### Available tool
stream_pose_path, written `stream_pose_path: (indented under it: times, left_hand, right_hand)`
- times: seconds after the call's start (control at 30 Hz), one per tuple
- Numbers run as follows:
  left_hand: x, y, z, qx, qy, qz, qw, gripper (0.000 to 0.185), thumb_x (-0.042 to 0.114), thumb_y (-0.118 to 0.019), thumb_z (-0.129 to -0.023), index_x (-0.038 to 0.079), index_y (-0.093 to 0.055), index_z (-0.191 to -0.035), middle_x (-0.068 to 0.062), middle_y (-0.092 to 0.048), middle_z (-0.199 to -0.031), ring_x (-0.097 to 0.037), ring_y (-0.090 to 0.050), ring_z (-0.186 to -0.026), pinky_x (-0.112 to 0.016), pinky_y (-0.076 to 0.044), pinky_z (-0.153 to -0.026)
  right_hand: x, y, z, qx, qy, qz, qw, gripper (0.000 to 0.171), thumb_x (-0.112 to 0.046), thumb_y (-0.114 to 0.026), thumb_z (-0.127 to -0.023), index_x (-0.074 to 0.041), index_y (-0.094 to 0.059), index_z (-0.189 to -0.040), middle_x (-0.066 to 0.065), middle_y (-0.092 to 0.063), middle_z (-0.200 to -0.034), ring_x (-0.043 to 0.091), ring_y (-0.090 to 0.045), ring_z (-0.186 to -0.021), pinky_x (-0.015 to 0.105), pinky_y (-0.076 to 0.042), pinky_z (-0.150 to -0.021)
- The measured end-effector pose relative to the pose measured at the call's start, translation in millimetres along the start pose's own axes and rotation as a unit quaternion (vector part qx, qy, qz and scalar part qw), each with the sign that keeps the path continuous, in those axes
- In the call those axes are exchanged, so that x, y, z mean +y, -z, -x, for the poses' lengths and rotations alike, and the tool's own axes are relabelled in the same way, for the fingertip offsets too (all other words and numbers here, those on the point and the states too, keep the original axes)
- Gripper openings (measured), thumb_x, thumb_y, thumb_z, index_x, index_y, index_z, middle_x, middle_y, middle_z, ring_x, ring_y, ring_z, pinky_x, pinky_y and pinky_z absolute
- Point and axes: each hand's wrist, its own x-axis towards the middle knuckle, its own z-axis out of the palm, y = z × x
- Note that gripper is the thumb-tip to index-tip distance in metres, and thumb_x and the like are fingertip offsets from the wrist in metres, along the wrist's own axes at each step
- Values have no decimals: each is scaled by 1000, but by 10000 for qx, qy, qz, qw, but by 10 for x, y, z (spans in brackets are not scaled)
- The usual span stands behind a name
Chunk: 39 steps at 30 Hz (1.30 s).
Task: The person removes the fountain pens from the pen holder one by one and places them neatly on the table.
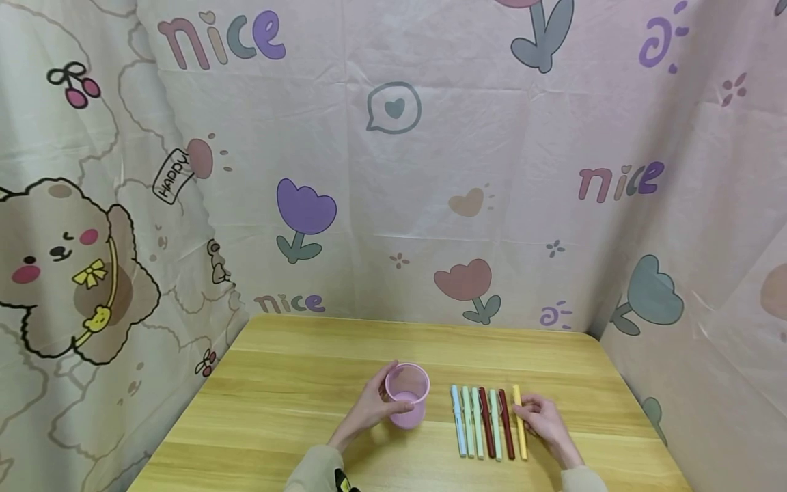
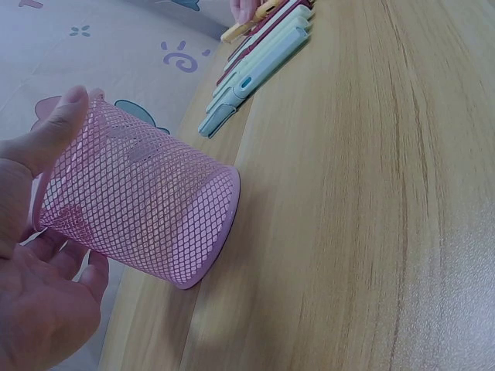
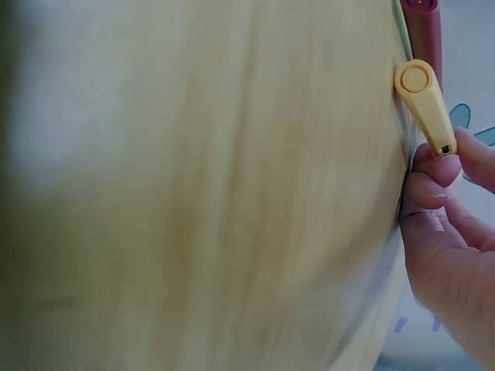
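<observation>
A pink mesh cup [image 1: 408, 402] stands upright on the wooden table [image 1: 289, 383]. My left hand [image 1: 381, 403] grips it from the left; in the left wrist view the thumb [image 2: 56, 130] lies over the rim of the cup [image 2: 147, 202]. To the right of the cup, several pens [image 1: 482, 424] lie side by side in a row, in blue, green, dark red and yellow. My right hand [image 1: 530, 410] pinches the yellow pen [image 1: 520, 424] at the row's right end. In the right wrist view its fingertips [image 3: 438, 171] close on that yellow pen [image 3: 424, 100], which still lies on the table.
Cartoon-printed cloth [image 1: 393, 171] hangs close around the table on the left, back and right. A dark red pen [image 3: 422, 23] lies right beside the yellow one. Bare tabletop [image 2: 371, 201] stretches in front of and behind the cup.
</observation>
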Motion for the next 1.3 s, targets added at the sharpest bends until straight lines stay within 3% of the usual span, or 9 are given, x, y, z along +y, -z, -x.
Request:
stream_pose_path:
  times: [0.3,0.57,0.97,1.3]
  left_hand:
    - [-7,-1,7,43,-18,-77,10000,98,14,-84,-80,-7,-24,-155,-30,-38,-157,-47,-40,-144,-60,-32,-120]
    - [8,-5,3,22,-6,-123,9999,98,14,-84,-81,-7,-24,-156,-28,-39,-157,-46,-40,-144,-61,-32,-119]
    - [-5,-5,-1,37,-11,-83,10000,99,14,-84,-80,-7,-24,-155,-30,-38,-156,-48,-40,-143,-61,-32,-119]
    - [-19,-1,-1,42,-36,-41,10000,99,14,-84,-80,-7,-24,-155,-31,-38,-156,-50,-39,-143,-61,-32,-119]
  right_hand:
    - [3,-56,-28,152,166,674,9975,18,-3,-66,-92,11,-61,-103,-1,-53,-73,5,-47,-56,16,-42,-49]
    - [-34,-69,-23,308,229,1126,9929,34,-3,-70,-89,15,-59,-114,4,-56,-79,9,-51,-59,19,-45,-50]
    - [-43,-63,-15,228,243,1307,9909,45,-8,-73,-88,15,-55,-122,2,-50,-78,11,-50,-62,20,-43,-51]
    - [-23,-60,-26,153,254,1396,9898,44,-9,-74,-87,13,-56,-122,1,-52,-76,11,-50,-60,20,-41,-52]
